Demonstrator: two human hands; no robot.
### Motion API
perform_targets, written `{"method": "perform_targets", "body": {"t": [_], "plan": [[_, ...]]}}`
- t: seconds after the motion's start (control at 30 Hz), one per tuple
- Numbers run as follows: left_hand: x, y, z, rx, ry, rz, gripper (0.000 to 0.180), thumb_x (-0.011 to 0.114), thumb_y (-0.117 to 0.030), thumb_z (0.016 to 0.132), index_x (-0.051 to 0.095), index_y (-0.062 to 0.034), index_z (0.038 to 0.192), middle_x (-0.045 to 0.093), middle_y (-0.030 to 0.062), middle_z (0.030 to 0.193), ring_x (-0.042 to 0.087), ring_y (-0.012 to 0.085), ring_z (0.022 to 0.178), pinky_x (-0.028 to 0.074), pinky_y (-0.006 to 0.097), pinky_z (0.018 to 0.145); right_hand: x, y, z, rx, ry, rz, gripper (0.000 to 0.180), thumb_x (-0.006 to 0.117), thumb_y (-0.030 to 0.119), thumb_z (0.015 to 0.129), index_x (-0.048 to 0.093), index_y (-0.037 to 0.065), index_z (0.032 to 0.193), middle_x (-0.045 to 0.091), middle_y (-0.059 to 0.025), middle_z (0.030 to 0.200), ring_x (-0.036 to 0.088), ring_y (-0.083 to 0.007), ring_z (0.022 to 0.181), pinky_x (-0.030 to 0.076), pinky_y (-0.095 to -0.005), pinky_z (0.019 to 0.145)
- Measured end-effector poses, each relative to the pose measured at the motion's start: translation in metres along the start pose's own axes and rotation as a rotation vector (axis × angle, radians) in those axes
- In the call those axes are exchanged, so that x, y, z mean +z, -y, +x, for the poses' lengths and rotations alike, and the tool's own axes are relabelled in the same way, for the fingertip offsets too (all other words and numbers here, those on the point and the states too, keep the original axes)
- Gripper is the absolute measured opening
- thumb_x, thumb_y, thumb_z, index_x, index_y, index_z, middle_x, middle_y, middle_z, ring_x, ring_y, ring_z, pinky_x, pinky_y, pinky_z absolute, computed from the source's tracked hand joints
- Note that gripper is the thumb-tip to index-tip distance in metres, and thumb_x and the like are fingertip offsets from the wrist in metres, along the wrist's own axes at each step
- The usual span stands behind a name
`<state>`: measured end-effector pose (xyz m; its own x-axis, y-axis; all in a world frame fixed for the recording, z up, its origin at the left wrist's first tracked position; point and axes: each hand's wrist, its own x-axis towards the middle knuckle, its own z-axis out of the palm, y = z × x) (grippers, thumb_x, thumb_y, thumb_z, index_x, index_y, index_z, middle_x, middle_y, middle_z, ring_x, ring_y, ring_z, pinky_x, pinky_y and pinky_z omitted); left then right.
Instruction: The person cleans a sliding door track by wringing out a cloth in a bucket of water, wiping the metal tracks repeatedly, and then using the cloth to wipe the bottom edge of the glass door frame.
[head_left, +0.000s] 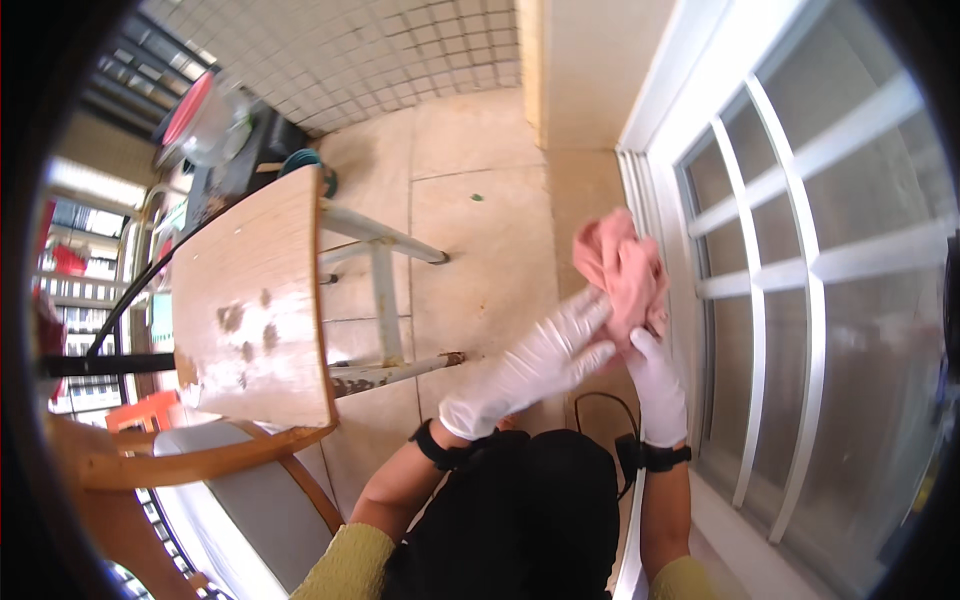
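A crumpled pink cloth (622, 265) is bunched up between my two hands, in front of my body and beside the white-framed glass door. My left hand (545, 365), in a thin white glove, grips the cloth's lower left side, with the thumb toward me. On the cloth's near right side, my gloved right hand (660, 385) closes with its thumb along the fabric. Some fingertips of both hands are hidden by the cloth's folds. Each wrist wears a black band.
Close on the right stands the white-barred glass door (790, 270). To the left are a worn wooden-topped stool (255, 310) with rusty metal legs and a wooden chair (235, 500) with a grey seat. Farther back are a clear container (215, 120) and a green pot (312, 170).
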<state>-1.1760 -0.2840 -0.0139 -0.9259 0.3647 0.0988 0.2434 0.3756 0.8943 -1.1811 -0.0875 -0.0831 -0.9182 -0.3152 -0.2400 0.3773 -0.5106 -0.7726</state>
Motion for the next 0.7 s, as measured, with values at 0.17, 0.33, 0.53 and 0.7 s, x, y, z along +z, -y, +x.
{"method": "perform_targets", "body": {"t": [0.17,0.33,0.53,0.7], "plan": [[0.002,0.017,-0.025,-0.072,0.160,-0.120,0.056,0.054,-0.029,0.092,0.034,-0.0058,0.139,0.035,0.0207,0.141,0.034,0.0337,0.131,0.031,0.039,0.106,-0.022,-0.010,-0.020,0.056,0.052,-0.330,0.061,0.057,0.021,0.087,0.030,0.007,0.139,0.042,-0.0093,0.133,0.045,-0.0220,0.121,0.038,-0.0325,0.099],[-0.019,0.037,-0.044,-0.078,0.203,-0.219,0.049,0.051,-0.028,0.093,0.039,-0.0057,0.136,0.039,0.0147,0.141,0.039,0.0297,0.127,0.030,0.036,0.106,0.016,0.018,-0.017,0.105,-0.313,-0.016,0.056,0.052,0.002,0.077,0.041,0.005,0.132,0.053,-0.0078,0.121,0.054,-0.0232,0.109,0.044,-0.0340,0.094],[0.006,0.096,-0.113,-0.292,0.145,-0.143,0.045,0.050,-0.028,0.093,0.044,-0.0050,0.132,0.043,0.0137,0.138,0.042,0.0279,0.124,0.031,0.035,0.105,0.058,0.070,-0.029,0.410,-0.254,-0.138,0.051,0.055,0.001,0.080,0.041,0.002,0.129,0.049,-0.0065,0.123,0.050,-0.0170,0.111,0.040,-0.0307,0.097],[0.034,0.115,-0.159,-0.436,-0.068,-0.159,0.043,0.049,-0.028,0.093,0.047,-0.0045,0.129,0.045,0.0130,0.136,0.044,0.0268,0.122,0.032,0.034,0.105,0.078,0.095,-0.050,0.296,-0.201,-0.411,0.026,0.058,-0.004,0.073,0.048,0.007,0.094,0.049,-0.0011,0.090,0.051,-0.0104,0.082,0.044,-0.0250,0.079]]}}
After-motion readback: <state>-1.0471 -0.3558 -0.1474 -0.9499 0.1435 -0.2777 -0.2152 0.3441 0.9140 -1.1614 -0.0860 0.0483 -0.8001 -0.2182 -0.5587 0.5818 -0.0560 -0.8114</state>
